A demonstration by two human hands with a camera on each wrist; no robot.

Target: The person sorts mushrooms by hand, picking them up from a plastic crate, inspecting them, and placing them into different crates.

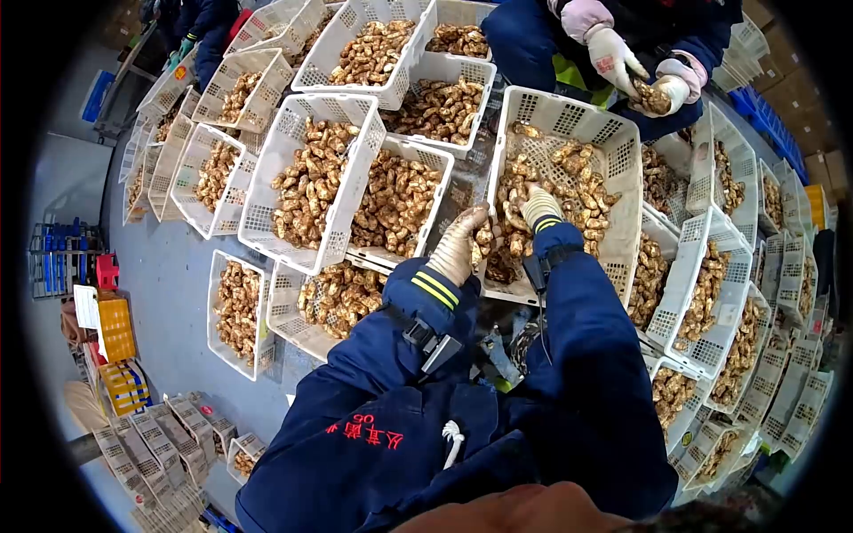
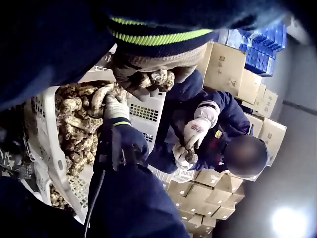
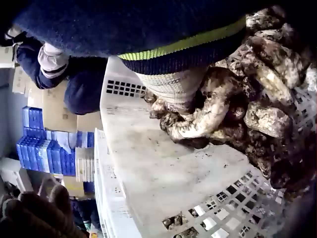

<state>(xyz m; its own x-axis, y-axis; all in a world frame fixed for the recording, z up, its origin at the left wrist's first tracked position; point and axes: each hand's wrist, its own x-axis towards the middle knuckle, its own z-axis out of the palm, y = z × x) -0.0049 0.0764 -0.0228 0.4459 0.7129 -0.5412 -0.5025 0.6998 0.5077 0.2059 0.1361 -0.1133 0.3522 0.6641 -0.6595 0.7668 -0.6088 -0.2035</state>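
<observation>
Both my hands wear knitted gloves and work at a white perforated crate [image 1: 626,200] with brown, soil-streaked mushrooms [image 1: 591,213] in it. My left hand [image 1: 458,247] is over the crate's near left corner, fingers curled round several mushrooms [image 2: 158,79], their pale and brown ends showing. Lower in the crate, my right hand [image 1: 539,206] grips a long, bent mushroom [image 2: 100,98] among the others; in the right wrist view the fingertips are hidden behind a pale-stemmed mushroom [image 3: 205,121].
Opposite, a person in gloves [image 1: 613,58] handles a mushroom [image 1: 653,96]. Filled white crates [image 1: 306,182] stand stacked at the left, more crates [image 1: 711,293] at the right. Cardboard boxes [image 2: 223,67] and blue crates [image 3: 47,153] stand behind.
</observation>
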